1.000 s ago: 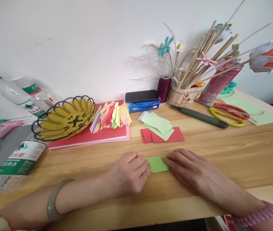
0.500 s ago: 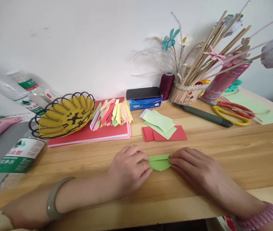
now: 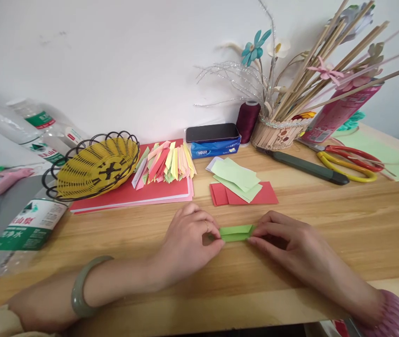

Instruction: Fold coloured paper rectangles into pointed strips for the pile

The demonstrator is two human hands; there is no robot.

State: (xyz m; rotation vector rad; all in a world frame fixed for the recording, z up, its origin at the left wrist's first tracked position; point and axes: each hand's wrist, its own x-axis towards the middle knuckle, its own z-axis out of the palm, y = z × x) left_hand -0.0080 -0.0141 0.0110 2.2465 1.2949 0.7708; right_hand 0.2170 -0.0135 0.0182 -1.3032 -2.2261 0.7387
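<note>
A small bright green piece of paper [image 3: 236, 232], folded into a narrow strip, lies on the wooden table between my hands. My left hand [image 3: 194, 243] pinches its left end between thumb and fingers; a ring and a green bangle show on that arm. My right hand [image 3: 285, 238] pinches the right end, thumb below and fingers above. Just behind them, pale green paper slips [image 3: 238, 175] rest on red paper slips [image 3: 254, 193]. To the left of these stands a row of folded coloured paper pieces [image 3: 166, 164] on red sheets [image 3: 132, 199].
A yellow woven basket [image 3: 97, 168] and plastic bottles [image 3: 34, 224] occupy the left. Along the wall stand a phone on a blue tissue pack [image 3: 215, 147], a purple thread spool [image 3: 247, 122] and a flower pot [image 3: 277, 133]. Scissors [image 3: 352, 164] and a dark-handled tool [image 3: 305, 167] lie at right.
The green paper's lower pointed flap has been folded upward, leaving a narrower strip. Both thumbs now press along its near edge. The view has shifted slightly.
</note>
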